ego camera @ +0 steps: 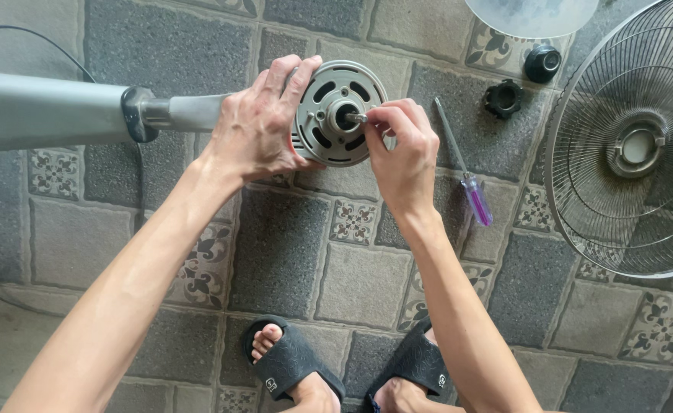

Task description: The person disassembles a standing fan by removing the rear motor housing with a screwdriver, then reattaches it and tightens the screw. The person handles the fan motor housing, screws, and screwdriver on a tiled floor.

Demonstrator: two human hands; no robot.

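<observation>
A grey fan motor housing with round vents faces me, mounted on a grey stand pole that lies across the tiled floor. My left hand grips the side of the housing. My right hand pinches the thin metal shaft sticking out of the housing's middle with thumb and forefinger.
A purple-handled screwdriver lies on the tiles right of my right hand. Two black plastic nuts lie beyond it. A wire fan guard rests at the right, a translucent blade at the top. My sandalled feet are below.
</observation>
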